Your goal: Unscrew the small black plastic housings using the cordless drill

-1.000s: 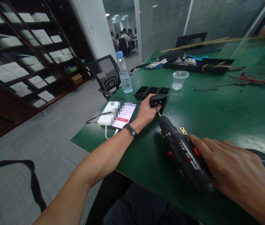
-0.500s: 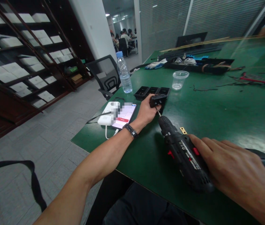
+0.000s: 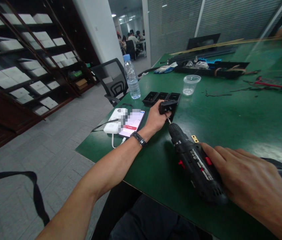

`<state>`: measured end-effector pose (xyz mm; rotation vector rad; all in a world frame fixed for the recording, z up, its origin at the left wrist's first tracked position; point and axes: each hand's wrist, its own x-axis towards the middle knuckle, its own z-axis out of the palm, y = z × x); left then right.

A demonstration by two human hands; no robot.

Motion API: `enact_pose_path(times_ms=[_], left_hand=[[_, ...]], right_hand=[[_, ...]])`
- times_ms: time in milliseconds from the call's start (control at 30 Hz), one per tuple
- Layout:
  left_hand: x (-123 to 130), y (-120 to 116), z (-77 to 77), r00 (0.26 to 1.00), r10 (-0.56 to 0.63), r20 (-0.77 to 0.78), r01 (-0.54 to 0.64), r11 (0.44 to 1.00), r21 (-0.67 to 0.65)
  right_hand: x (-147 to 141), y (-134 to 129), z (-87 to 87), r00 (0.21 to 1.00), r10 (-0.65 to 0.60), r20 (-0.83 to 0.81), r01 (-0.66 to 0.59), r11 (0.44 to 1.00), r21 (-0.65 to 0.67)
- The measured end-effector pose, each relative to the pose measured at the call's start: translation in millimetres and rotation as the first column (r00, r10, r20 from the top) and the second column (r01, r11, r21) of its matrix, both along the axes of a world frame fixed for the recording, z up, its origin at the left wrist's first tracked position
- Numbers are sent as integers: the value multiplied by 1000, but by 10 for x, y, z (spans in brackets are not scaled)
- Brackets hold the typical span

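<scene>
My right hand [image 3: 245,176] is wrapped around a black cordless drill [image 3: 195,163], its nose pointing away from me to the upper left. The drill's thin bit meets the underside of a black block-like part [image 3: 167,106], though the exact contact point is too small to make out. That part is gripped in my left hand [image 3: 157,116], thumb and fingers closed on it. Just behind my left hand sits a black tray [image 3: 161,97] with three compartments holding small bits. A small brass plate with holes [image 3: 194,139] shows beside the drill body.
Left of my forearm lie a lit phone [image 3: 136,123] and a white power bank [image 3: 114,121] with a cable. A water bottle [image 3: 132,80] and a clear plastic cup [image 3: 190,85] stand farther back. A long black tray [image 3: 210,70] and gloves [image 3: 165,68] lie beyond.
Almost nothing differs. Both hands, the drill and the black part hold the same positions, with only a very slight shift of the view.
</scene>
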<state>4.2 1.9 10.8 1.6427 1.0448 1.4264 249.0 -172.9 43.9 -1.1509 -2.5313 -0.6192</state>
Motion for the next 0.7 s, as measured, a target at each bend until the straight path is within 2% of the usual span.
enact_pose_path(times_ms=[333,700], left_hand=[[4,-9,3,1000,18,-9,-18,1000,-11],[13,-28,38,999,27,-21,-28,999,-25]], right_hand=[[81,-32,-137,996,-84,2,84,990,-115],[36,-27,-59,999,-44,16,44,997,-62]])
